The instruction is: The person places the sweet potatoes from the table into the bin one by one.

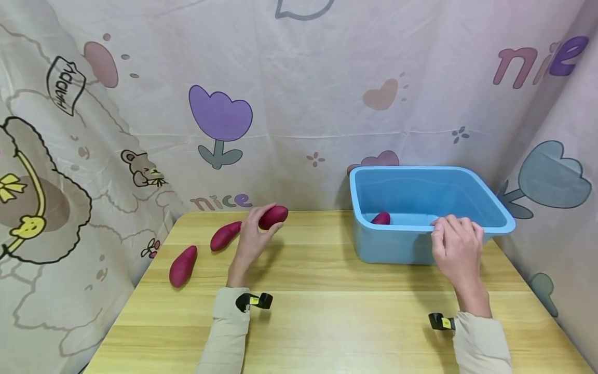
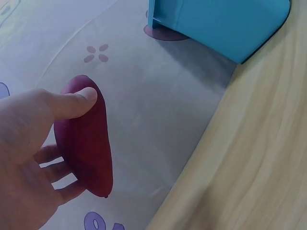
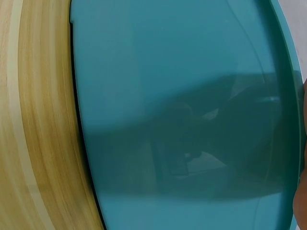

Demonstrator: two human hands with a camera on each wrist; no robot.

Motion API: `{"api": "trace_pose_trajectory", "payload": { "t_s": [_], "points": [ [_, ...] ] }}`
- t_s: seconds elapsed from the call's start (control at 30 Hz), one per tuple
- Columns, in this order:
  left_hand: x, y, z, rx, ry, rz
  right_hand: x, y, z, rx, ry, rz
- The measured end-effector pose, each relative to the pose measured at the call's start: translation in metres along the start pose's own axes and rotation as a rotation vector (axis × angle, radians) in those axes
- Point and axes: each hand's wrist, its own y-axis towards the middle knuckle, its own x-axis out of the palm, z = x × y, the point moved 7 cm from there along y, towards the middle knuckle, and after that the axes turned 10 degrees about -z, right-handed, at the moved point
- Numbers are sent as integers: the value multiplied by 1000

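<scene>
The blue plastic tub [image 1: 397, 246] stands on the wood-grain bench [image 1: 327, 327], its top facing up. To the tub's left and well apart from it, the left hand [image 1: 252, 236] has its grip around a held sweet potato [image 1: 275, 216], purplish red and tapered. The left wrist view shows the thumb laid across this root on one side and the other fingers reaching behind it, with the root raised off the bench.

Farther left of the tub, a second sweet potato [image 1: 225, 237] lies just beside the left hand, which overlaps its upper tip in the head view; whether the two touch, I cannot tell. The leftmost sweet potato [image 1: 182, 266] is the farthest from the tub and sits on the bench with its narrow end pointing away from the person. Inside the tub, near its left wall, lies one more sweet potato [image 1: 381, 218], partly hidden by the near rim.

At the tub's near side, toward its right end, the right hand [image 1: 458, 249] has its fingers curled over the rim, so its grip is narrow and holds that edge. The right wrist view is mostly filled by the tub's wall, with a dark shadow across it.

Behind the tub hangs a pale printed curtain [image 1: 303, 67], bearing a purple tulip print [image 1: 221, 118] to the tub's left.
</scene>
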Motion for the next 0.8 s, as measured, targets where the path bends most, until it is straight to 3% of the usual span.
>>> {"api": "trace_pose_trajectory", "payload": {
  "t_s": [0.8],
  "points": [
    [-2,3,26,41,-55,-18,0,1,1,9,6,-9]
  ]
}}
